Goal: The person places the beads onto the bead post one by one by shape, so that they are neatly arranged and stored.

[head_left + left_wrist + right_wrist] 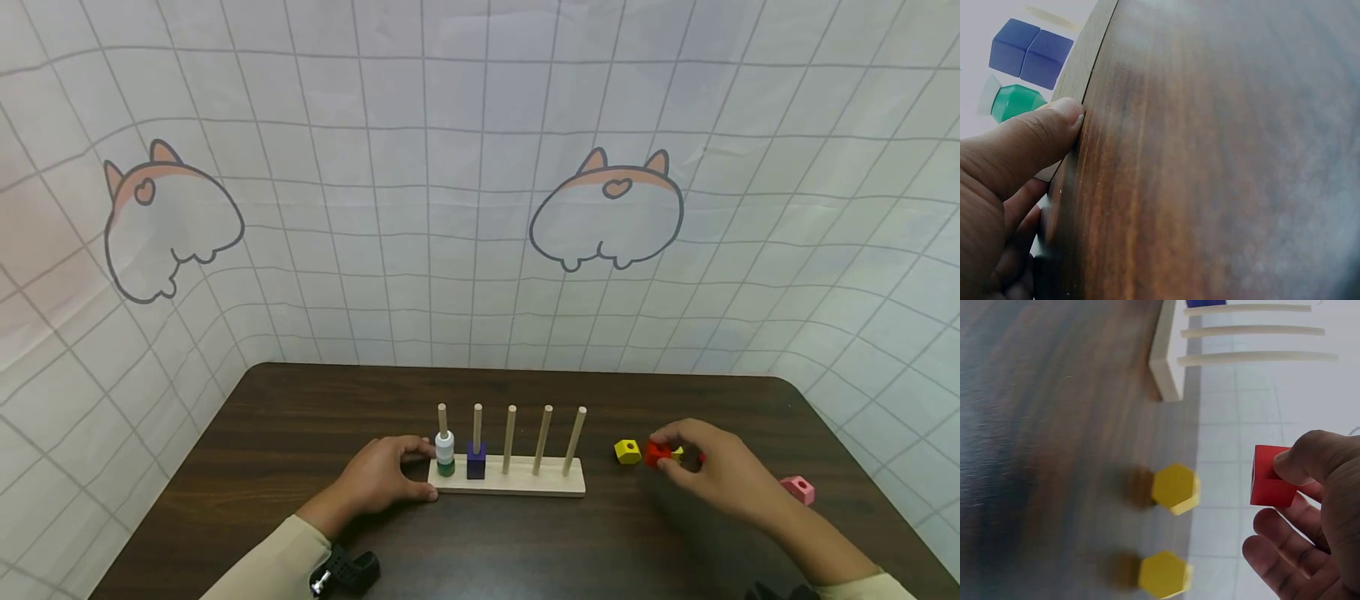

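Block: plain red. Hexagonal pieces, two: plain yellow. Further block: pink. Stand base: pale natural wood. Pegs: matching pale wood. Upper beads: white. Bottom bead: green. Cubes, pair: deep blue. Tabletop: dark brown, streaked grain. Backdrop: white, grey grid lines. Animal drawings, two: white, orange ears, orange heart motif, grey outlines. Sleeve: cream. Wrist strap: black.
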{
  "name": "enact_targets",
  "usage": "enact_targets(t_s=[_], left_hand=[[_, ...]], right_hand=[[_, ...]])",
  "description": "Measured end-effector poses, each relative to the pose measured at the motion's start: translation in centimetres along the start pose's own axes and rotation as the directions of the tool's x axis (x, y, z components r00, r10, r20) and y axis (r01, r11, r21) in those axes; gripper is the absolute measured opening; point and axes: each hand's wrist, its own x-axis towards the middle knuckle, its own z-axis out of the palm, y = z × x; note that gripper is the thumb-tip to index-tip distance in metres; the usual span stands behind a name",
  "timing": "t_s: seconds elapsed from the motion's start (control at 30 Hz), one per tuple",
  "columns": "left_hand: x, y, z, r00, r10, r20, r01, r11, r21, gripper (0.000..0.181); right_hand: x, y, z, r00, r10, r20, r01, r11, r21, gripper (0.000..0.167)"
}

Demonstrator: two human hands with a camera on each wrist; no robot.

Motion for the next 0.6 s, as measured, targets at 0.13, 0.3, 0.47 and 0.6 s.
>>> enact_targets(t_s=[0.13,0.3,0.47,0.6], left_hand=[[0.0,0.0,0.0,1.000,-0.004,0.000,0.004,1.000,-0.005,0.053],[0.0,0.1,0.1,1.000,-0.006,0.001,0.006,1.000,-0.015,0.053],[0.1,0.2,0.1,1.000,-0.015,-0.001,0.015,1.000,-0.010,0.053],[0.1,0.3,0.1,1.000,-0.019,0.000,0.019,1.000,-0.012,0.053]], right_hand=[[0.9,-0.8,-0.6,1.000,-0.015,0.001,0.015,1.000,-0.002,0.031],[2.0,-1.5,-1.4,0.998,-0.066,-0.009,0.066,0.998,0.021,0.033],[3.0,-2.2,-2.3,0.995,-0.099,-0.004,0.099,0.994,0.038,0.034],[3.9,-2.5,-2.8,0.991,-0.135,-0.007,0.135,0.990,0.045,0.036]])
